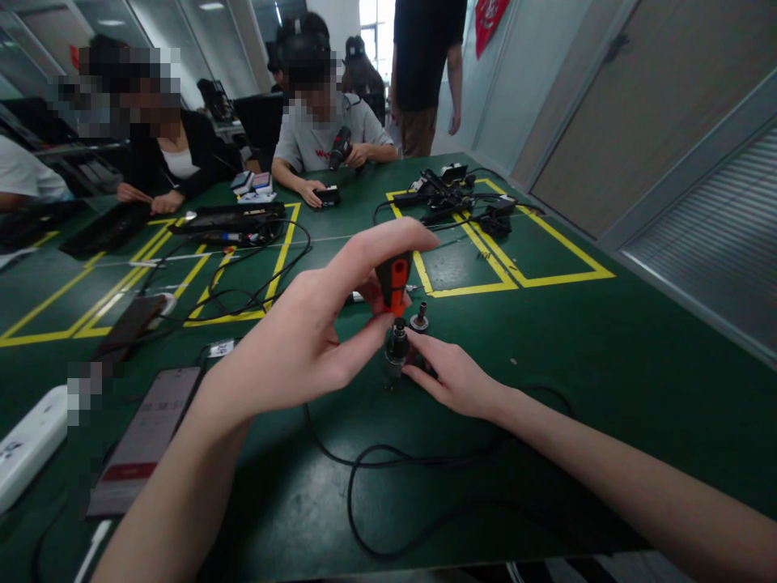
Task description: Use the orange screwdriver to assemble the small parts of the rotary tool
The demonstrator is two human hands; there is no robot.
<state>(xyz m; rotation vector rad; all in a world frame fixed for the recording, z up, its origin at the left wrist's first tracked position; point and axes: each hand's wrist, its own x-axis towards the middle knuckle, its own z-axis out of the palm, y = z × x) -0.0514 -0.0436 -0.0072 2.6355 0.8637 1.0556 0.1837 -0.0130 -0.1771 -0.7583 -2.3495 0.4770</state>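
Closest, my left hand (291,340) pinches the orange screwdriver (394,282) upright, directly above the black part (397,350) (my right hand (455,378) pinches its base).

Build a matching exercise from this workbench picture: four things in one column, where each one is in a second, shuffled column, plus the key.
Things
1. orange-and-black screwdriver
2. small black cylindrical part
3. phone
4. black cable

Places
A. lying flat on the green table, beside the left forearm
B. looped on the table near the viewer
C. pinched in the left hand
D. upright under the screwdriver, held by the right hand

Pairs: 1-C; 2-D; 3-A; 4-B
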